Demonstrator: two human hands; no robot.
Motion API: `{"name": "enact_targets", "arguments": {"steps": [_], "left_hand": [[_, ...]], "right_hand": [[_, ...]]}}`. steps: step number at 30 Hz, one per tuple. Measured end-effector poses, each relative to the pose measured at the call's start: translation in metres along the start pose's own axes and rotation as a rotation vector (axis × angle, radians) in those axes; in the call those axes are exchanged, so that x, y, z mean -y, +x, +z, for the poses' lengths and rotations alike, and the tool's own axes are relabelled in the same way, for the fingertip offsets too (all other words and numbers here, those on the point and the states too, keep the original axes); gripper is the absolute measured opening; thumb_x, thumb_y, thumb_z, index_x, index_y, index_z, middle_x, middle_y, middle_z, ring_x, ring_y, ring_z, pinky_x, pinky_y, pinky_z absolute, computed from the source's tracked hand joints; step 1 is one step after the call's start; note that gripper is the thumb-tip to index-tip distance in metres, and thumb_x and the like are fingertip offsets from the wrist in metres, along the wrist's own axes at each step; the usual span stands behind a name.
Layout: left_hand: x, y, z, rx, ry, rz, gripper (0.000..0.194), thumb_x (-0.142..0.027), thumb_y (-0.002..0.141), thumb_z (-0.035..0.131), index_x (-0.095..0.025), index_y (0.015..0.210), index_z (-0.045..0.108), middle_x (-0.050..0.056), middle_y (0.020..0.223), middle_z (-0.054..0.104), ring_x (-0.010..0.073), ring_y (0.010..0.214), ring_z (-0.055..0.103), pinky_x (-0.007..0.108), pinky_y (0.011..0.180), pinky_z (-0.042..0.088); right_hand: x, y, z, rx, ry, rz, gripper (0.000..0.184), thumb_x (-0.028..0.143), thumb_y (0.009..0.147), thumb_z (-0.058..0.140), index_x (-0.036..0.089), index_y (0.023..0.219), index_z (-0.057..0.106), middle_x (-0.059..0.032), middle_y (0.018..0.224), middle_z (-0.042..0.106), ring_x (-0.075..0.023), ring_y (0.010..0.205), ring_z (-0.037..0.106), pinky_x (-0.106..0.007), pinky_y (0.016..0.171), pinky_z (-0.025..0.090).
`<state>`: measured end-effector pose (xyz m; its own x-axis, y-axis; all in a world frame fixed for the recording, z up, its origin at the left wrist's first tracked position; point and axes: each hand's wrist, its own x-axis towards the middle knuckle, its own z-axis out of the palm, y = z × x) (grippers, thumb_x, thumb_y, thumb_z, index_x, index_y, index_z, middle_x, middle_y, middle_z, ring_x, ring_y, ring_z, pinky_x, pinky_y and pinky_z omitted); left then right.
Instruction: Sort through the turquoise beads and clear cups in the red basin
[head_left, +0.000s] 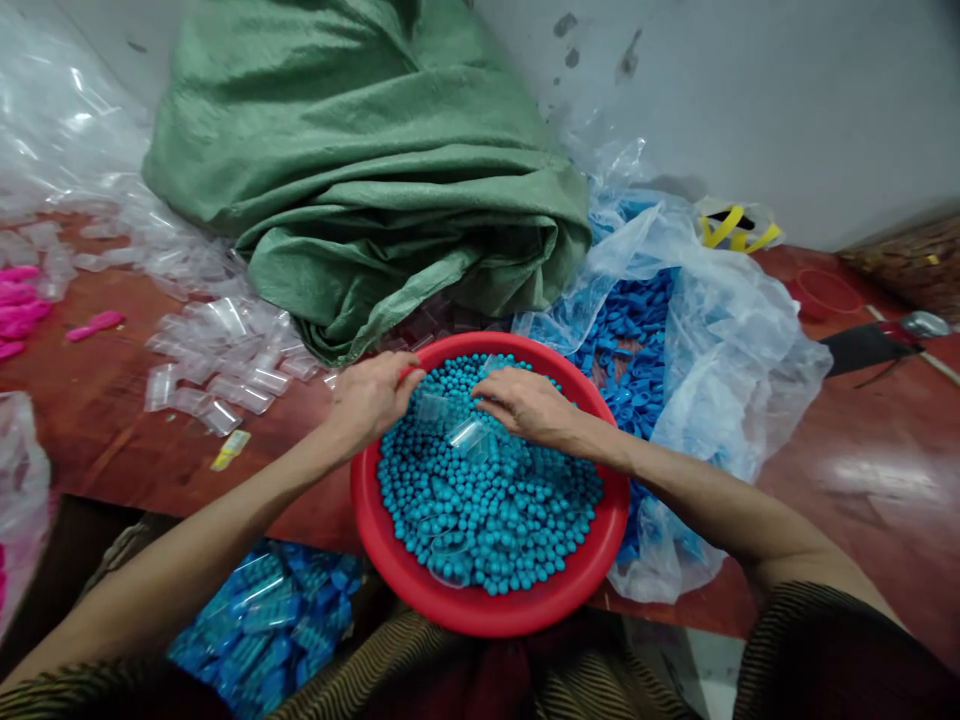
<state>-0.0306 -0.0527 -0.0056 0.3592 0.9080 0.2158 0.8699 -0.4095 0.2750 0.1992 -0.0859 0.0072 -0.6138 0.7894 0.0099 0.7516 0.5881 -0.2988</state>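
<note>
A round red basin (366, 530) filled with small turquoise beads (510, 530) sits in front of me. Several clear plastic tubes lie among the beads, one clear tube (469, 436) near the middle. At the basin's far left rim is my left hand (373, 398), its fingers bent towards the thumb; what they hold, if anything, I cannot make out. My right hand (525, 402) reaches over the beads from the right with its fingers curled together just above that tube. Anything between these fingers is hidden or too small to name.
Loose clear tubes (225, 355) lie left of the basin beside pink pieces (94, 325). A large green sack (375, 170) stands behind. To the right, a clear plastic bag (739, 340) holds blue pieces (634, 340). Bead-filled tubes with blue parts (266, 620) are piled below left.
</note>
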Motion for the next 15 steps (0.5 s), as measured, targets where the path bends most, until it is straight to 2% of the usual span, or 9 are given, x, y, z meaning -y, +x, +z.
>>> {"name": "enact_targets", "arguments": {"steps": [3, 6, 8, 11, 15], "left_hand": [[-0.018, -0.013, 0.002, 0.255, 0.109, 0.027, 0.035, -0.043, 0.082, 0.054, -0.020, 0.109, 0.060, 0.011, 0.099, 0.067, 0.0273, 0.084, 0.064, 0.033, 0.069, 0.046], [-0.031, -0.013, 0.009, 0.391, 0.189, 0.032, 0.031, -0.035, 0.084, 0.050, -0.018, 0.110, 0.058, 0.015, 0.101, 0.064, 0.0293, 0.086, 0.064, 0.034, 0.069, 0.046], [-0.034, -0.013, 0.015, 0.415, 0.173, 0.024, 0.030, -0.026, 0.085, 0.047, -0.017, 0.112, 0.055, 0.016, 0.101, 0.064, 0.0284, 0.087, 0.064, 0.034, 0.072, 0.046], [-0.032, -0.015, 0.023, 0.408, 0.086, 0.009, 0.039, -0.021, 0.080, 0.050, -0.016, 0.119, 0.049, 0.015, 0.102, 0.065, 0.0289, 0.093, 0.063, 0.035, 0.076, 0.046], [-0.020, -0.019, 0.030, 0.350, -0.036, 0.000, 0.044, -0.019, 0.076, 0.054, -0.017, 0.119, 0.049, 0.013, 0.095, 0.066, 0.0296, 0.090, 0.063, 0.037, 0.076, 0.047]], "right_hand": [[0.013, 0.008, 0.014, 0.171, -0.124, -0.073, 0.028, 0.037, 0.086, 0.058, 0.015, 0.103, 0.061, -0.0116, 0.094, 0.065, -0.0241, 0.090, 0.057, -0.034, 0.076, 0.038], [0.019, 0.022, 0.028, 0.244, -0.220, -0.066, 0.033, 0.035, 0.083, 0.062, 0.012, 0.106, 0.059, -0.0136, 0.093, 0.065, -0.0265, 0.090, 0.057, -0.035, 0.074, 0.037], [0.020, 0.029, 0.029, 0.274, -0.216, -0.053, 0.032, 0.031, 0.082, 0.062, 0.012, 0.108, 0.058, -0.0139, 0.095, 0.065, -0.0265, 0.091, 0.058, -0.034, 0.073, 0.036], [0.012, 0.029, 0.017, 0.279, -0.064, -0.034, 0.024, 0.028, 0.082, 0.062, 0.016, 0.103, 0.060, -0.0096, 0.097, 0.064, -0.0224, 0.090, 0.057, -0.030, 0.072, 0.036], [-0.011, 0.007, -0.003, 0.086, 0.272, 0.110, 0.012, 0.020, 0.077, 0.063, 0.016, 0.087, 0.056, -0.0022, 0.083, 0.059, -0.0150, 0.077, 0.054, -0.026, 0.066, 0.038]]}}
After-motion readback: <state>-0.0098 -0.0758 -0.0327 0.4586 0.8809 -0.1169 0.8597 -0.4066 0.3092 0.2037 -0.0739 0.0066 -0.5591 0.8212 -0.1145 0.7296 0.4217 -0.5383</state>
